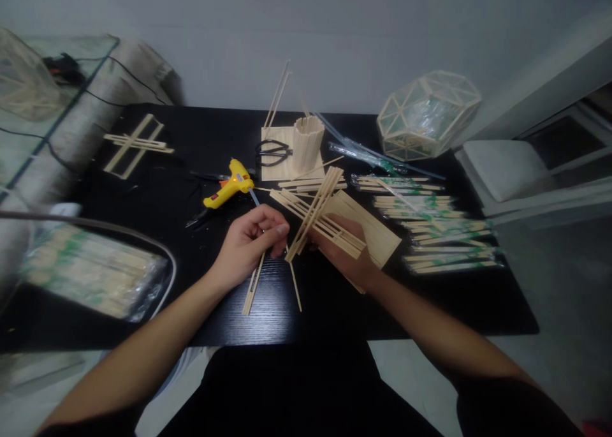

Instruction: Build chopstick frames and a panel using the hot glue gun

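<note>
My right hand (345, 253) holds a crossed frame of glued bamboo sticks (316, 217) above the black table (157, 194), fingers wrapped under it. My left hand (248, 242) is closed in a pinch on thin bamboo sticks (253, 284) that slant down toward the table's front edge, right beside the frame. A flat panel of joined sticks (375, 233) lies under my right hand. A single loose stick (295, 287) lies between my hands.
A yellow glue gun (229, 185) lies behind my left hand. Black scissors (272, 151) rest on a wooden board beside a stick-built cup (307, 142). Wrapped chopstick packs (430, 229) are spread at right. A geodesic stick dome (428, 115) sits far right. Another crossed frame (136, 145) lies far left. A bag of chopsticks (90, 274) sits near left.
</note>
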`<state>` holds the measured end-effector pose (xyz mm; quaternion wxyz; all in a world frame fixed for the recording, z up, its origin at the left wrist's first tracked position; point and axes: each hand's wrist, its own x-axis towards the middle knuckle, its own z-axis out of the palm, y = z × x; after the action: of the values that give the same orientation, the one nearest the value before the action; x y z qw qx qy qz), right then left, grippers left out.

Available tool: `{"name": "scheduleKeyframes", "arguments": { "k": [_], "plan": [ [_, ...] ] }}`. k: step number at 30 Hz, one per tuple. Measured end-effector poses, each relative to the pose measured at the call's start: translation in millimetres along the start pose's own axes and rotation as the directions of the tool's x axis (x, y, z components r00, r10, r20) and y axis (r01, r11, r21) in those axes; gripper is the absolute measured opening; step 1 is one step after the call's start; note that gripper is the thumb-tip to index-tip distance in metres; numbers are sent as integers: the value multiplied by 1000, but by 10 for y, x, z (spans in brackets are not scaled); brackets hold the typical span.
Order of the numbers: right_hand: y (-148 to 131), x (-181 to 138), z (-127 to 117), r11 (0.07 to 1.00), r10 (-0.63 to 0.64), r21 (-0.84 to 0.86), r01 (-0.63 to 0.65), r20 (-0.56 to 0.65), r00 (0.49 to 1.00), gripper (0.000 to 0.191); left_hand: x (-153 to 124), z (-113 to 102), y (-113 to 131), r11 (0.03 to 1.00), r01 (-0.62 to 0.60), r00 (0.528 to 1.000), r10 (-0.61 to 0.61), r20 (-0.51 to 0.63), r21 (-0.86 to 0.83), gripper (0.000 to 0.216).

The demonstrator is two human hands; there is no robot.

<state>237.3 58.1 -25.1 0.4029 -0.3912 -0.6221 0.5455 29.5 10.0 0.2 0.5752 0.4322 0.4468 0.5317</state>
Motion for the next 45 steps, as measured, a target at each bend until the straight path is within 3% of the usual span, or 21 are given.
{"name": "scheduleKeyframes", "arguments": {
  "k": [7,10,13,16,25,33,38,40,43,45],
  "plan": [
    [-30,-4,6,999,-3,-40,3,-11,1000,28,9,-5,-19,999,38,999,-38,2,19,31],
    [-50,-3,7,999,-3,-35,3,-1,1000,30,3,1,-50,998,52,999,-52,16,-38,41],
    [-99,9,1,999,31,-37,-31,0,1000,31,-12,-6,-62,998,54,998,-54,22,20,50],
    [-163,36,-11,996,91,-16,-91,19,996,33,-17,-10,-41,992,11,1000,-11,4,129,49],
    [-165,97,-36,992,107,67,-110,46,993,34,-11,28,7,988,-65,989,82,-120,138,21],
    [-211,93,-32,998,66,6,-66,29,997,35,-15,-13,12,955,-144,970,188,-156,259,39],
    [-223,69,-31,998,64,-25,-63,29,998,36,-45,-26,1,883,-179,964,246,-104,433,52],
    [-210,61,-37,998,30,-59,-29,17,999,36,-41,-19,-13,846,-226,951,299,-78,484,43],
    [-174,52,-47,989,-49,-139,51,20,999,35,-17,-3,-35,813,-327,913,404,-61,482,12],
    [-136,45,-56,973,-113,-200,117,35,993,33,-5,4,-44,806,-368,896,441,-56,463,15]
  ]
}}
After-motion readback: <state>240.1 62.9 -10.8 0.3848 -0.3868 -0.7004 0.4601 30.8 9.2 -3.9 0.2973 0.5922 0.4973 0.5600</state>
